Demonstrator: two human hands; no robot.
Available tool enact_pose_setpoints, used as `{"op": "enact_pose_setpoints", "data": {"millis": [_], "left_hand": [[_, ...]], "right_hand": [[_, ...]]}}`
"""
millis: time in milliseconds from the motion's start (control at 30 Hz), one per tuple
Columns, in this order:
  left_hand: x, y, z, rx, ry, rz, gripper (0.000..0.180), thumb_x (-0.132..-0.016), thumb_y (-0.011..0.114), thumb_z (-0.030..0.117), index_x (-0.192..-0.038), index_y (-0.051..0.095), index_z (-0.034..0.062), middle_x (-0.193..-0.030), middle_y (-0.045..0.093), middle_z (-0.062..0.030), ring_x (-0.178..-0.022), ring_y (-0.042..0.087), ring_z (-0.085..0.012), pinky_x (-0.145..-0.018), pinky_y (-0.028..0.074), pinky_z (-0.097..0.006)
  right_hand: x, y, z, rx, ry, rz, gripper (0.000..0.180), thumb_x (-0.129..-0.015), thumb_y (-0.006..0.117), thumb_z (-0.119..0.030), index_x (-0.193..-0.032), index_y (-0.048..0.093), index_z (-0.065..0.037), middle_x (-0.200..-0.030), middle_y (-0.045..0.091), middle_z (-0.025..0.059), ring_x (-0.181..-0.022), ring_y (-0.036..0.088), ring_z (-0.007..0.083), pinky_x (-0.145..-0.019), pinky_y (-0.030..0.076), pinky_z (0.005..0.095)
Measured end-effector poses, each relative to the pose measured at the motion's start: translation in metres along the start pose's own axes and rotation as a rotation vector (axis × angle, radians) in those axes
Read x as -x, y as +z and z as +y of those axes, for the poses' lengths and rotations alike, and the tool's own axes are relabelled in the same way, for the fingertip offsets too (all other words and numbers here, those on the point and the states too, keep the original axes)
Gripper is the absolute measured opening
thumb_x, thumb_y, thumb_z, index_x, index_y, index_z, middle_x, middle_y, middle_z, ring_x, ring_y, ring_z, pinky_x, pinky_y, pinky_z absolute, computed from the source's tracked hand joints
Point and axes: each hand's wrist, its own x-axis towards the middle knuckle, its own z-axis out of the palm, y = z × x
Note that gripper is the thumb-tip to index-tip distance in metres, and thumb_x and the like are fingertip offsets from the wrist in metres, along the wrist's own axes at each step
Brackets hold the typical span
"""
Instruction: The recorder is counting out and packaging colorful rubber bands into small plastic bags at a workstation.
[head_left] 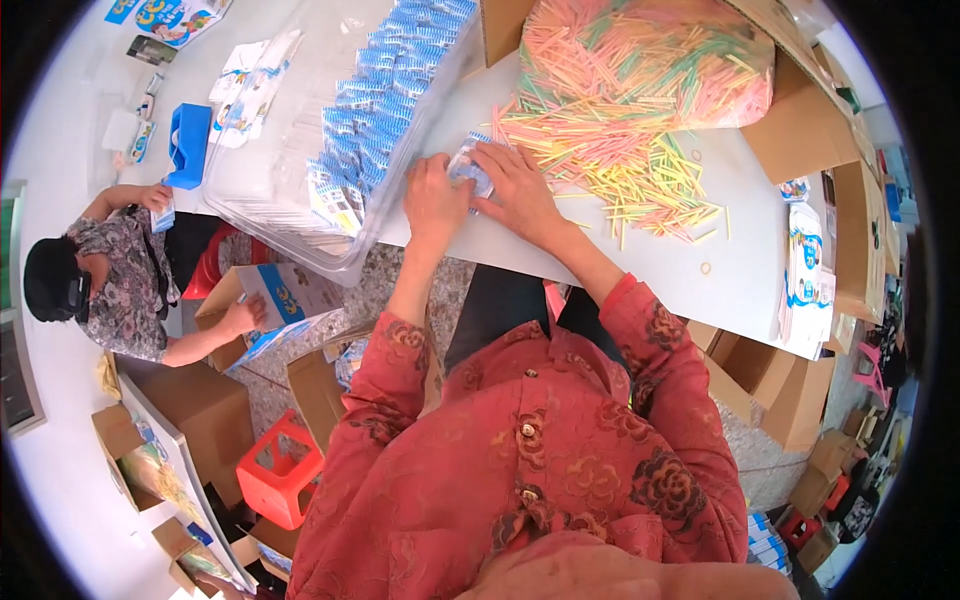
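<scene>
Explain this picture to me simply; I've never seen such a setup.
There is no machine here, just a person working bare-handed. The one picture comes from a wide fisheye camera on that person's head, looking down, so straight edges bend near the rim. The red patterned sleeves are the wearer's own.

The left grip and right grip hold a small clear-and-blue packet between them.

On the white table, a clear tray holds rows of blue-and-white packets. To the right, thin pink, yellow and green sticks lie loose beside a clear bag of more.

At left is another person, beside a carton.
</scene>
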Motion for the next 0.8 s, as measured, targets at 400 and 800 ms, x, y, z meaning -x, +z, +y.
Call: {"op": "enact_pose_setpoints", "data": {"millis": [400,800], "left_hand": [[0.046,-0.004,0.005,0.11,-0.081,0.115,0.036,-0.07,0.077,0.02,-0.1,0.064,0.005,-0.098,0.061,-0.0102,-0.092,0.059,-0.029,-0.077,0.047,-0.038],[0.052,0.002,-0.001,0.08,0.054,0.195,0.049,-0.07,0.075,0.017,-0.114,0.059,0.0033,-0.112,0.056,-0.0126,-0.102,0.054,-0.0319,-0.086,0.046,-0.04]], "right_hand": [[0.025,-0.007,-0.01,-0.147,-0.081,-0.067,0.066,-0.077,0.07,-0.031,-0.132,0.046,-0.004,-0.137,0.045,0.0123,-0.131,0.037,0.0293,-0.11,0.023,0.0491],[0.035,-0.001,-0.023,0.066,0.011,0.004,0.058,-0.081,0.065,-0.029,-0.13,0.048,-0.002,-0.139,0.042,0.011,-0.134,0.032,0.031,-0.11,0.024,0.0498]]}}
